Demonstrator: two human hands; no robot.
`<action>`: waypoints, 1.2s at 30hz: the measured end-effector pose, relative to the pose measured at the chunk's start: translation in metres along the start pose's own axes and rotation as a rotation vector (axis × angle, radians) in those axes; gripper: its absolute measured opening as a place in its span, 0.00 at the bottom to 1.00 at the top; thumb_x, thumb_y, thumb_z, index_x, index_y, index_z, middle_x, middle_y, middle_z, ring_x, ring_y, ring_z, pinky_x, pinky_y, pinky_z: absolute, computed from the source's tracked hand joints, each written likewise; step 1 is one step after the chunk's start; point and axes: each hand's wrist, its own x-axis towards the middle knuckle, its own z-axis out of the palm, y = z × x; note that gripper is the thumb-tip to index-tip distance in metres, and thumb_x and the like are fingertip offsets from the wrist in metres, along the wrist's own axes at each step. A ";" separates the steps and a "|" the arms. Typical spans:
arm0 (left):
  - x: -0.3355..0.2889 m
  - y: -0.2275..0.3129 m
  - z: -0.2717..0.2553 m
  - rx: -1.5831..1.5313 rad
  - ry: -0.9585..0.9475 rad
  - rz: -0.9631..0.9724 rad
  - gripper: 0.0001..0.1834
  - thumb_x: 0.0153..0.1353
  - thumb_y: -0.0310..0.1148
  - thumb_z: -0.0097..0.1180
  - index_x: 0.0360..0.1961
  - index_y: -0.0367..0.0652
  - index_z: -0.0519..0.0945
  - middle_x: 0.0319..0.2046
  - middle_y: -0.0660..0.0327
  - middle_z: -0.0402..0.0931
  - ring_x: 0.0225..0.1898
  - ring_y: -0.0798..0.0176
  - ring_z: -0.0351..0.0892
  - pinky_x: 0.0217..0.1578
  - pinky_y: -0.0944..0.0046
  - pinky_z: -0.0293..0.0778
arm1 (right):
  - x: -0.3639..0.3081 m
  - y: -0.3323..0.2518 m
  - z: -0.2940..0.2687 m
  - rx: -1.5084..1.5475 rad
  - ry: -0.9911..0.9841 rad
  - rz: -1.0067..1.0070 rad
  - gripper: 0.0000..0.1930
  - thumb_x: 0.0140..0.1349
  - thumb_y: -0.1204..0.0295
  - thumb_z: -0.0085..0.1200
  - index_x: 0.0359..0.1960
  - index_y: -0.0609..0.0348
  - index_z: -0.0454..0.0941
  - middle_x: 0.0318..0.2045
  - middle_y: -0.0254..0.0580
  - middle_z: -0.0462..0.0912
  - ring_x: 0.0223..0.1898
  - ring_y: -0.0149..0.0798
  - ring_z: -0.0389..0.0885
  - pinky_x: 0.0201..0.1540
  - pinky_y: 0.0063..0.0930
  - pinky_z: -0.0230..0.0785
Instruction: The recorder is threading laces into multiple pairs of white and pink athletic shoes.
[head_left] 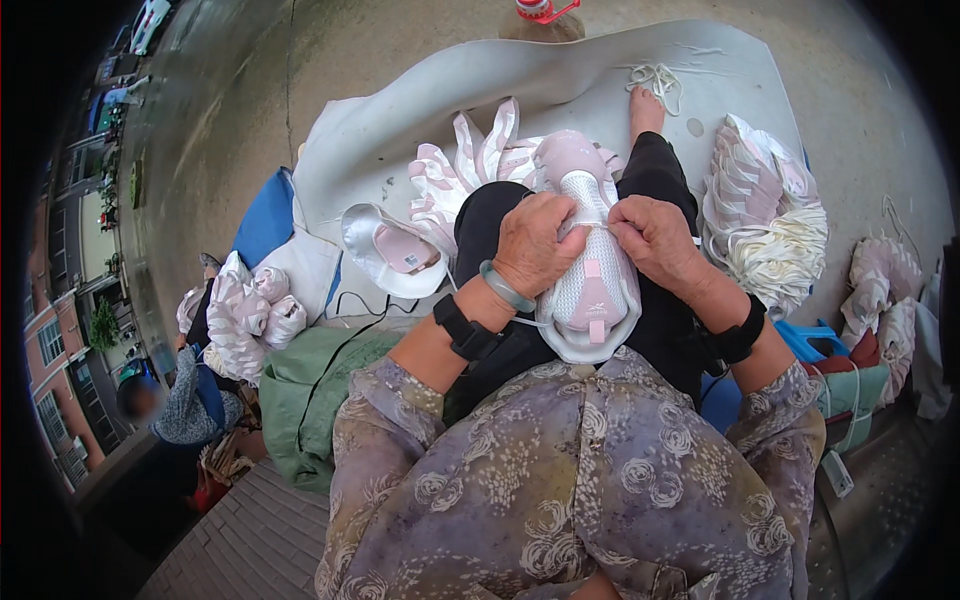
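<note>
Pink-and-white mesh shoe upper [592, 272] sits on the wearer's lap, between the thighs of the black trousers [655, 172]. Toe points away from the body, tongue end toward the floral shirt [590, 470].

Hands, from my end: left hand [538, 242] is curled, thumb and fingers pinched together on white lace [594, 223] at the upper's throat. Right hand [658, 240] mirrors it, same pinch, same lace, just across the throat. Fingertips are close but apart, with a short run of lace between them. I can't tell how the lace is threaded under the fingers.

Left wrist has a translucent bangle [507, 287] and a black strap [466, 328]; right has a matching strap [741, 330].

Around it: fanned row of uppers [436, 183] beyond the left knee on a pale sheet [375, 125]; one loose upper [402, 250] nearer, its pale pink inside showing. To the right, stacked uppers [742, 185] with a thick cream lace bundle [778, 255] against them. Few loose laces [662, 88] lie by the bare foot [645, 108]. Green sack [305, 395] is left of the wearer; co-worker [195, 405] sits farther left.
</note>
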 end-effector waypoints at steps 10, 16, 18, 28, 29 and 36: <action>-0.003 0.001 -0.003 0.002 0.004 0.022 0.11 0.44 0.29 0.61 0.29 0.38 0.74 0.22 0.58 0.70 0.22 0.60 0.71 0.24 0.66 0.68 | 0.007 -0.010 0.005 -0.105 -0.029 -0.112 0.03 0.51 0.74 0.49 0.27 0.59 0.72 0.24 0.46 0.75 0.29 0.50 0.75 0.32 0.38 0.66; -0.011 0.002 -0.010 -0.187 0.009 -0.077 0.10 0.47 0.26 0.60 0.31 0.36 0.74 0.24 0.59 0.71 0.23 0.66 0.72 0.25 0.69 0.69 | -0.001 -0.010 0.008 0.098 0.047 0.012 0.04 0.52 0.76 0.50 0.29 0.60 0.70 0.24 0.47 0.75 0.29 0.49 0.76 0.32 0.35 0.67; -0.013 0.003 -0.009 -0.166 -0.025 -0.089 0.10 0.47 0.25 0.59 0.31 0.35 0.74 0.24 0.60 0.71 0.22 0.68 0.72 0.24 0.70 0.69 | -0.003 -0.007 0.003 0.184 -0.018 0.086 0.04 0.52 0.76 0.50 0.29 0.61 0.69 0.23 0.48 0.74 0.28 0.48 0.75 0.31 0.33 0.66; -0.015 0.006 -0.005 -0.137 0.003 -0.076 0.07 0.47 0.23 0.58 0.30 0.36 0.75 0.22 0.59 0.71 0.20 0.67 0.70 0.22 0.70 0.67 | -0.001 -0.013 0.023 -0.039 0.078 -0.014 0.04 0.51 0.75 0.50 0.28 0.61 0.70 0.23 0.48 0.74 0.29 0.51 0.74 0.33 0.37 0.65; -0.016 0.008 -0.004 -0.131 0.036 -0.054 0.07 0.47 0.23 0.58 0.29 0.36 0.75 0.22 0.59 0.71 0.20 0.67 0.70 0.22 0.70 0.67 | -0.002 -0.009 0.025 0.060 0.056 0.020 0.03 0.52 0.77 0.49 0.27 0.62 0.69 0.21 0.43 0.71 0.26 0.40 0.70 0.30 0.30 0.63; -0.013 0.003 0.005 -0.036 0.137 0.091 0.06 0.47 0.23 0.56 0.28 0.38 0.74 0.22 0.56 0.70 0.21 0.60 0.71 0.24 0.67 0.67 | 0.010 -0.001 0.017 0.253 -0.159 0.155 0.04 0.55 0.76 0.48 0.26 0.64 0.69 0.20 0.33 0.68 0.24 0.25 0.62 0.27 0.22 0.60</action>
